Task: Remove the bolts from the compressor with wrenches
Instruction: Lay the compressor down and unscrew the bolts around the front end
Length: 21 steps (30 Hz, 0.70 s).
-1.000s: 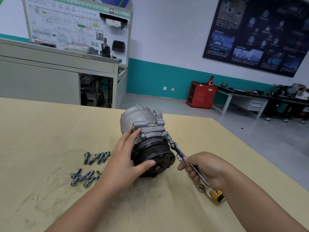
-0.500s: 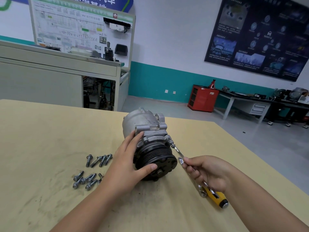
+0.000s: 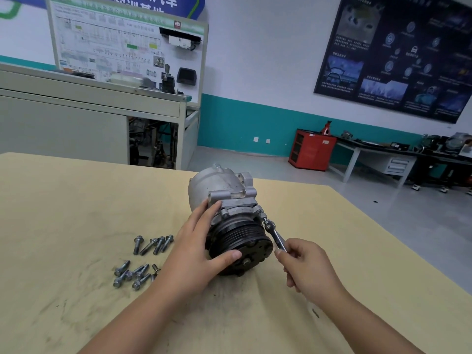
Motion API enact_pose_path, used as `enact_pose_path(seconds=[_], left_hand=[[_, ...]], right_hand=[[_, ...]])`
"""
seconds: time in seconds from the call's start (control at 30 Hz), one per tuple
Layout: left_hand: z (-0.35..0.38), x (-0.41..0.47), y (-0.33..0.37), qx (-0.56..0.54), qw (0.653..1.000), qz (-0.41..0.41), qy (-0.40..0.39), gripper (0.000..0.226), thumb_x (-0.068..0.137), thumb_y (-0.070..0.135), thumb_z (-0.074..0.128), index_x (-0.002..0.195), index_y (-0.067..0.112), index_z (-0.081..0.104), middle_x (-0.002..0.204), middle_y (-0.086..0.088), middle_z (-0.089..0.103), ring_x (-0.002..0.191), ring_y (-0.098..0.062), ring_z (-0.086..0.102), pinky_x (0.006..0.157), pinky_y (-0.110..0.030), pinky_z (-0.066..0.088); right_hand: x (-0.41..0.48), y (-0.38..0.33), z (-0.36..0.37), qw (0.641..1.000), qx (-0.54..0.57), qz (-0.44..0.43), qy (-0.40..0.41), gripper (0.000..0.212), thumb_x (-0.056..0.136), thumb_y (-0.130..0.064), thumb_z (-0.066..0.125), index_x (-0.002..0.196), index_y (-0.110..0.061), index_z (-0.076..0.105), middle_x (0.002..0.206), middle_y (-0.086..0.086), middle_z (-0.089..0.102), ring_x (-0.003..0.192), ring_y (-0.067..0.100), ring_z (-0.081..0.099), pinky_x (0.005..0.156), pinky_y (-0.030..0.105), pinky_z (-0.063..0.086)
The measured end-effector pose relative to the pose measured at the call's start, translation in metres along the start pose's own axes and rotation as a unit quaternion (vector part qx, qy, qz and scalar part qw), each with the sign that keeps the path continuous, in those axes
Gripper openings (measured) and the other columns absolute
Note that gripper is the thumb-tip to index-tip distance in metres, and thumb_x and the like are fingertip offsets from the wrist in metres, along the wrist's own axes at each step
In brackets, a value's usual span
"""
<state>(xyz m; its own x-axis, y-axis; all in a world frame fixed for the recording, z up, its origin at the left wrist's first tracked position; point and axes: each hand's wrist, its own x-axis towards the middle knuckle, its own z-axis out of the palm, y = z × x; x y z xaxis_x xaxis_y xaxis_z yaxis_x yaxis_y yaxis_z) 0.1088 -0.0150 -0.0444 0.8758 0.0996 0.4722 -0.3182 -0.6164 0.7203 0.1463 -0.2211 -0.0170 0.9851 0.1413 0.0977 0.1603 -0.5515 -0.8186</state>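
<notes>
View from the head camera. A compressor (image 3: 224,198) lies on its side on a table (image 3: 63,200), close to the far edge and toward the far right corner, with its black pulley (image 3: 240,238) facing the near edge. The left hand (image 3: 199,251) braces it: the fingers lie nearly straight along the left side of the housing and pulley, and the thumb rests on the front rim of the pulley, so the hand presses rather than clenches. The right hand (image 3: 309,269) is just right of the pulley, its fingers curled round the handle of a wrench (image 3: 275,236), most of which the hand hides. The shaft runs up and left from the fingers, and its head sits on a bolt (image 3: 263,221) at the right side of the compressor's front flange. Another bolt head (image 3: 224,213) shows on the flange near the left fingertips. Loose bolts (image 3: 139,264) lie on the table left of the compressor in two groups, apart from it: one row near the left wrist, and one cluster nearer the near edge. Dark smudges mark the table around the forearms. Beyond the far edge stand a grey cabinet (image 3: 76,118) with a display board (image 3: 127,42), a red cabinet (image 3: 313,149) and a dark poster (image 3: 398,54) on the wall.
</notes>
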Motion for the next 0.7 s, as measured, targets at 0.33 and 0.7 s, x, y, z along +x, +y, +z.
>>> enact_pose_path(seconds=[0.33,0.7], left_hand=[[0.0,0.0,-0.001,-0.005,1.0,0.006,0.001,0.088,0.073,0.048,0.072,0.139,0.054,0.014,0.15,0.032,0.007,0.14,-0.001,0.017,0.113,-0.04,0.031],[0.001,-0.001,-0.003,0.003,1.0,0.013,0.006,0.087,0.073,0.05,0.072,0.138,0.056,0.014,0.151,0.031,0.007,0.14,0.001,0.016,0.115,-0.035,0.025]], right_hand=[[0.01,0.003,-0.005,0.994,-0.103,0.004,-0.047,0.036,0.099,-0.03,0.038,0.076,-0.012,0.058,0.061,-0.004,0.042,0.051,0.01,0.037,0.047,0.021,0.026],[0.016,-0.012,-0.03,0.993,-0.051,0.045,-0.092,0.03,0.093,-0.021,0.056,0.068,-0.005,0.054,0.042,-0.002,0.051,0.036,0.014,0.056,0.039,0.018,0.041]])
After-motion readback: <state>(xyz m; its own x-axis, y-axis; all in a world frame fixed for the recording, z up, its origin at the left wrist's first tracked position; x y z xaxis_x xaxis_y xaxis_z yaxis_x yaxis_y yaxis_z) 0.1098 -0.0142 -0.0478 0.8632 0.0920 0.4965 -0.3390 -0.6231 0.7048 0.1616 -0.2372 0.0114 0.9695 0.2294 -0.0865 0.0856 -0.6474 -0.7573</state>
